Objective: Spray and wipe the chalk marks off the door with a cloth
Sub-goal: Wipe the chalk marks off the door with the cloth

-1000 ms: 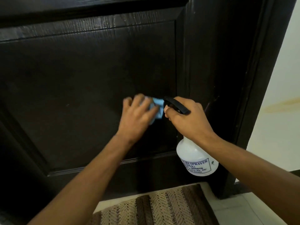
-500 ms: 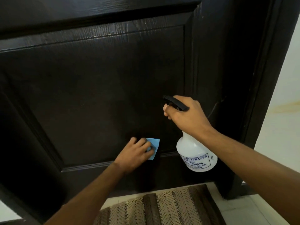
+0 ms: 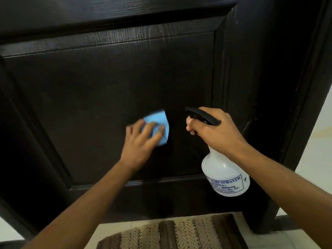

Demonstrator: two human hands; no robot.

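Note:
A dark brown panelled door (image 3: 93,97) fills most of the view. My left hand (image 3: 142,141) presses a light blue cloth (image 3: 158,121) flat against the lower panel with spread fingers. To its right, my right hand (image 3: 213,130) grips the black trigger head of a white spray bottle (image 3: 225,175), whose nozzle points at the door just right of the cloth. I see no chalk marks on the panel in this frame.
A brown and beige striped doormat (image 3: 176,232) lies on the pale tiled floor below the door. The dark door frame (image 3: 305,97) runs down the right side, with a cream wall (image 3: 319,141) beyond it.
My left hand has moved the cloth up from the panel's bottom edge to mid-panel, after sweeping down earlier. The right hand and bottle have hardly moved.

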